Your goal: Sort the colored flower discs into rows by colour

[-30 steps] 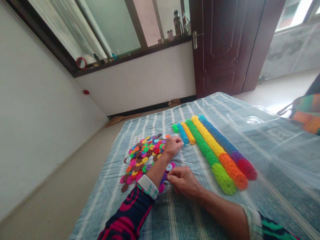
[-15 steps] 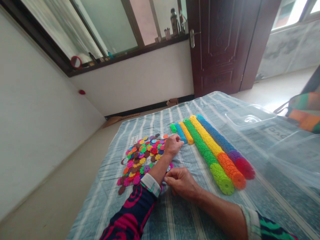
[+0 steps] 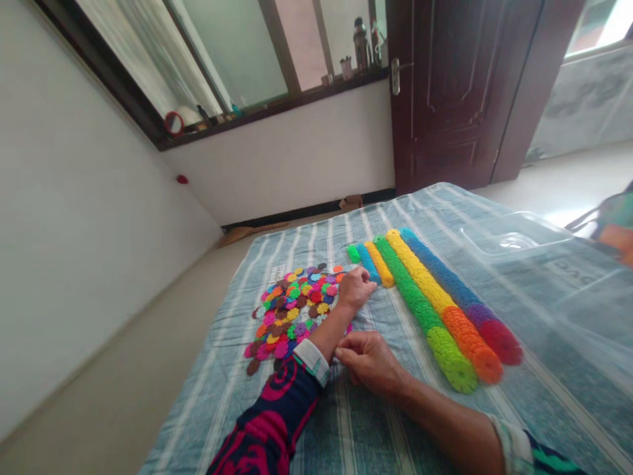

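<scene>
Since the earlier frames little has moved: our view has swung slightly, so the whole table sits a touch further right, and our left hand [image 3: 355,290] has crept a shade nearer the short rows while our right hand [image 3: 370,361] has stayed low on the cloth. We read this as a small adjustment of reach and not a new grasp; the pile and the rows look the same as before.

The loose pile of flower discs [image 3: 293,311] lies on the left part of the striped cloth [image 3: 346,429], in many colours, spread flat. Our left hand rests at the pile's far right edge, fingers curled under; whether it pinches a disc we cannot tell. Its fingertips lie just beside the near end of the short blue row [image 3: 368,262], which sits between a short green stub [image 3: 353,253] on its left and a short yellow row [image 3: 382,265] on its right.

Our right hand lies nearer to us, loosely closed, thumb against forefinger as if pinching something small; what it holds is hidden.

Further right run three long stacked rows [image 3: 445,310], touching side by side: green, yellow into orange, blue into purple and red. Beyond them stands a clear plastic bin [image 3: 514,237].
</scene>
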`<state>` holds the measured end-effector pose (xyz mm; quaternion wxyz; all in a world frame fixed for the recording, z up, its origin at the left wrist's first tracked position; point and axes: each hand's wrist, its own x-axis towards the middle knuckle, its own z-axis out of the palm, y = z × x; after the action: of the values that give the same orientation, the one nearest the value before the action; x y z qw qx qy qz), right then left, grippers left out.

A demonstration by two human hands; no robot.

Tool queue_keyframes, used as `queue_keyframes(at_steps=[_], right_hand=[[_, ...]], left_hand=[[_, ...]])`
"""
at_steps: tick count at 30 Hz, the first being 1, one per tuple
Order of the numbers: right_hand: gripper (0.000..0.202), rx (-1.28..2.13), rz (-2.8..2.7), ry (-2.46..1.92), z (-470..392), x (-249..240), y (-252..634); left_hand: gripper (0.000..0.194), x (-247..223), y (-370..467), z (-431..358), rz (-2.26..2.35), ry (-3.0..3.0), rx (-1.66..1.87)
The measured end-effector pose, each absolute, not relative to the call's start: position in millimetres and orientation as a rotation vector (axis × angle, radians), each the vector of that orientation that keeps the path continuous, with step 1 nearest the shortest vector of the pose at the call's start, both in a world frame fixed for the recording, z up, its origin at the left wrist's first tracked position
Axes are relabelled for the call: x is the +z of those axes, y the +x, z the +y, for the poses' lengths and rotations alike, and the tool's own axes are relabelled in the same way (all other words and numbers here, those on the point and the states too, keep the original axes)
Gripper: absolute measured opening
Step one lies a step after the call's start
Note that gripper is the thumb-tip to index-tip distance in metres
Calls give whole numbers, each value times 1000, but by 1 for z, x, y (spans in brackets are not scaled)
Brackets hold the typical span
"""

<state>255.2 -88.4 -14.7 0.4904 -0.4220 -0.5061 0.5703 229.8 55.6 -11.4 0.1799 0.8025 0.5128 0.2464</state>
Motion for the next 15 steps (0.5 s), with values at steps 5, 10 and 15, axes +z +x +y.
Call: queue_keyframes(at_steps=[5,10,15], right_hand=[[18,1421,-1206,-1028,-90,-17,254],[18,1434,-1199,-1023,-92,-17,253],[18,1447,-1208,-1045,-92,-16,254]], left_hand=[[7,-6,214,55,1483,2354,644],[17,11,166,60,1647,2628,576],[22,16,112,47,1436,2788,341]])
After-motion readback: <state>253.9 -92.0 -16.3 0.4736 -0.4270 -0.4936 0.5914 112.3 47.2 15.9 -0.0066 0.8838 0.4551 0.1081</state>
